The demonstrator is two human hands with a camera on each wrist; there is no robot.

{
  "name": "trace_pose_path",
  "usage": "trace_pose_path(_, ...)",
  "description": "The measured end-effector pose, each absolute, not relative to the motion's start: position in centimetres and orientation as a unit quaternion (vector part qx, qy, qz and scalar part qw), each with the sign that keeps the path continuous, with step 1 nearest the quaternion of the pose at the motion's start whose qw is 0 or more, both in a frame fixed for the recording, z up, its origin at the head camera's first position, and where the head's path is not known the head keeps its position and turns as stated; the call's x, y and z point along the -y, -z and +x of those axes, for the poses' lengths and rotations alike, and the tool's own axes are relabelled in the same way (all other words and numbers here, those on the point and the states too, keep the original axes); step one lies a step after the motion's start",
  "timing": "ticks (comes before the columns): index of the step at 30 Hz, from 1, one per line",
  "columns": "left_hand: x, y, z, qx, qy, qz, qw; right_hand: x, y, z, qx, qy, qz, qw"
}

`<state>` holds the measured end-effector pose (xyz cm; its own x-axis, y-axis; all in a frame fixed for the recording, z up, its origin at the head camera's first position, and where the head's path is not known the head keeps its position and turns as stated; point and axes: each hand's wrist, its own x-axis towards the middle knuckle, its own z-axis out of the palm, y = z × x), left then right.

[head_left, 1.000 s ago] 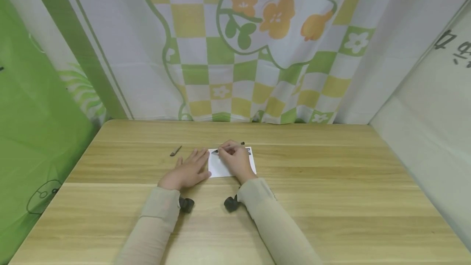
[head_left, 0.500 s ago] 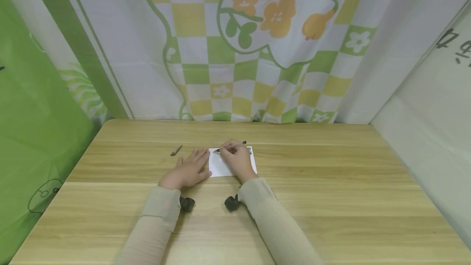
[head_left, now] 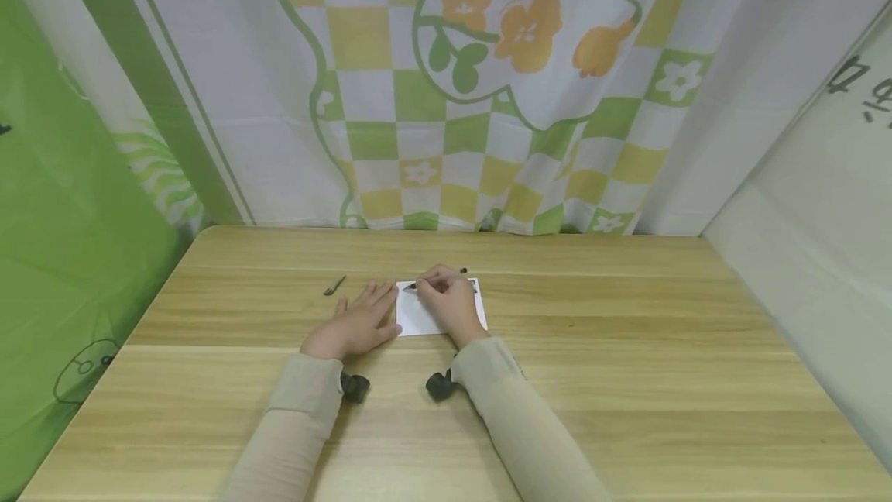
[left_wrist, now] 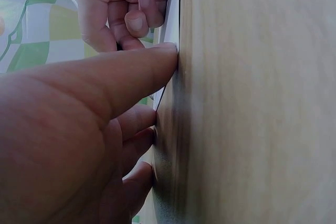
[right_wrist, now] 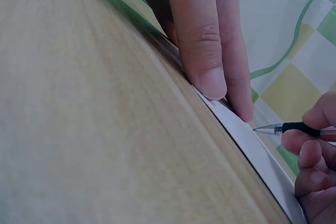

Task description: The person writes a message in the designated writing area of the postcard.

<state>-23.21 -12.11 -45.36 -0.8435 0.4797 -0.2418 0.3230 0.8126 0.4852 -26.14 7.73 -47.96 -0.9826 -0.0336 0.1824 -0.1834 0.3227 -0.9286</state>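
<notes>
A small white sheet of paper (head_left: 416, 320) lies flat on the wooden table. My right hand (head_left: 451, 305) pinches a pen (right_wrist: 299, 128) with a black grip and clear tip section, its point right at the paper near the far left corner. Along the sheet's left edge my left hand (head_left: 354, 327) rests with fingers spread, the thumb (right_wrist: 212, 82) pressing the near left corner. Dark printed or drawn marks (head_left: 474, 285) show at the far right corner, partly covered by my right hand. A pen cap (head_left: 334, 285) lies left of the paper.
The wooden table (head_left: 627, 378) runs back to a checked, flowered curtain (head_left: 474, 153). Green fabric (head_left: 77, 223) hangs on the left and a pale sheet (head_left: 822, 184) on the right. Black wrist cameras (head_left: 355, 388) sit at both cuffs.
Hardly anything differs. The pen tip has shifted very slightly at the far left of the paper, while my left hand stays in place.
</notes>
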Motion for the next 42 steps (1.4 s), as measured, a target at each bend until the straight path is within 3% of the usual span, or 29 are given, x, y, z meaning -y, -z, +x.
trace_pose_path(42,12.1,45.0,-23.1,-0.933,-0.221,0.218,0.183,-7.7,47.9,-26.2,0.812,-0.579,0.053,0.056)
